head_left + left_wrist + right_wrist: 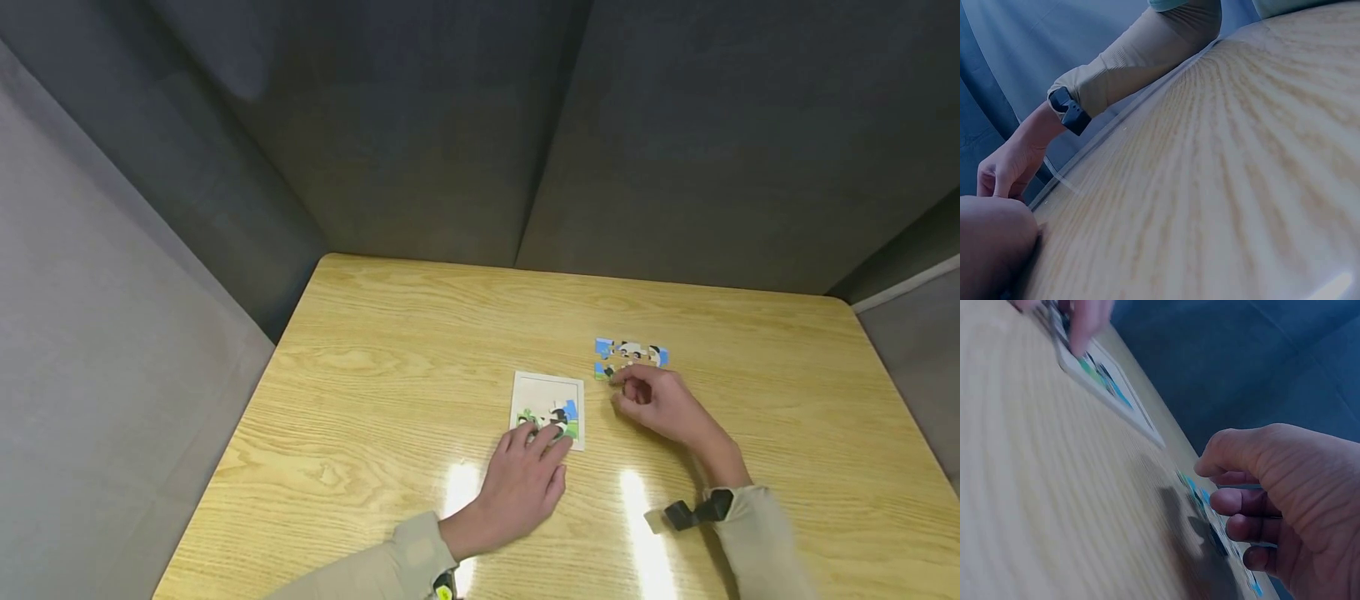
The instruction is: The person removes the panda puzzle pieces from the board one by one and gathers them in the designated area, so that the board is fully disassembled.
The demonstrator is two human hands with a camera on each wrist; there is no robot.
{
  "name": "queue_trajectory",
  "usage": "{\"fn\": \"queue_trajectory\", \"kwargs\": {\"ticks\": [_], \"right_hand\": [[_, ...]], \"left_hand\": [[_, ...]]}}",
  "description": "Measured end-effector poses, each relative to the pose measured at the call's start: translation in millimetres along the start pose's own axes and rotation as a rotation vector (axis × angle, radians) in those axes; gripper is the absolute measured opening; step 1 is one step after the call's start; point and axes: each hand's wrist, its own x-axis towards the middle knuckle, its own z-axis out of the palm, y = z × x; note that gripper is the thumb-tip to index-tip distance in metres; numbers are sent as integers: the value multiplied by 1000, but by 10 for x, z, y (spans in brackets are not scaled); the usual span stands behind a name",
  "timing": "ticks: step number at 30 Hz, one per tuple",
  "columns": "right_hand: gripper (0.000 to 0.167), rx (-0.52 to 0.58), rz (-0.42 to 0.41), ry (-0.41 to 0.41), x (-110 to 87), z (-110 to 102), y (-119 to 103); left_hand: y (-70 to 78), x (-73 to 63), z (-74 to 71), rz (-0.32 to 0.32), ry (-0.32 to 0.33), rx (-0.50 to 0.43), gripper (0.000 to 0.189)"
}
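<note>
A square jigsaw board [548, 383] with a pale frame lies flat on the table; its lower part carries several fitted pieces showing green, blue, black and white. My left hand [521, 487] rests over the board's lower edge, its fingertips on the fitted pieces. To the right of the board lies a group of loose puzzle pieces [632, 347] with blue and panda-like black-and-white printing. My right hand [663, 406] is just over the near side of these pieces, fingers loosely bent and index fingertip close to one. In the right wrist view, no piece shows between thumb and fingers.
Both hands work above a wood-grain table [390, 333] with rounded far corners. Dark grey curtains [420, 150] hang behind it, and a lighter one [97, 333] is on the left. A black wrist camera [697, 511] sits on the right wrist.
</note>
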Motion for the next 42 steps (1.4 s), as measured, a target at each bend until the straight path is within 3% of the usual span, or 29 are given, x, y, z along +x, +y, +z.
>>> {"fn": "queue_trajectory", "kwargs": {"ticks": [8, 15, 29, 42], "right_hand": [[33, 50, 9, -156, 29, 219, -262], [30, 58, 2, -202, 66, 313, -309], [25, 21, -38, -165, 101, 385, -312], [22, 5, -21, -164, 117, 410, -332]], "left_hand": [[2, 2, -16, 1, -7, 16, 37], [5, -6, -20, 11, 2, 21, 37], [-11, -4, -15, 12, 2, 13, 38], [5, 2, -12, 11, -1, 21, 38]]}}
